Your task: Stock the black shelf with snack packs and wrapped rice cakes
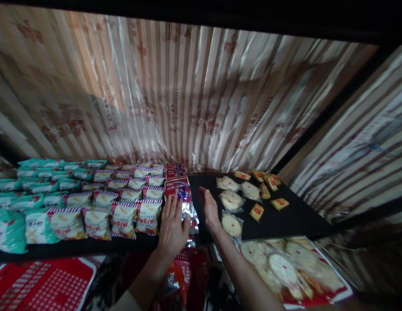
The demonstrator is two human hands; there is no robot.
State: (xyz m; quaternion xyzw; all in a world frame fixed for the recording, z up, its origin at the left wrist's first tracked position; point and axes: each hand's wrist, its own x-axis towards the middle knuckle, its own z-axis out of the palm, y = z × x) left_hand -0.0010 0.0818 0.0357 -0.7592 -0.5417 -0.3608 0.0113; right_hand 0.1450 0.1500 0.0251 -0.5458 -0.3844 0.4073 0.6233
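Note:
My left hand (173, 222) lies with its fingers stretched out on the near edge of a column of dark red and silver snack packets (178, 188) on the black shelf. To the right of that column, my right hand (209, 208) is held edge-on, fingers extended and apart from the packets, with nothing in it. Left of my left hand stand rows of white snack bags (149, 217) with red and blue striped tops. Right of my right hand lie several round white flat cakes (231, 223) in clear wrappers.
Teal snack bags (42, 226) fill the shelf's left end. Small yellow packets (256, 211) lie scattered at the right on the black shelf (291, 226). Below are a red basket (45, 285) at left, another at centre, and a red-rimmed tray of wrapped cakes (283, 270) at right. Striped sheeting (201, 95) hangs behind.

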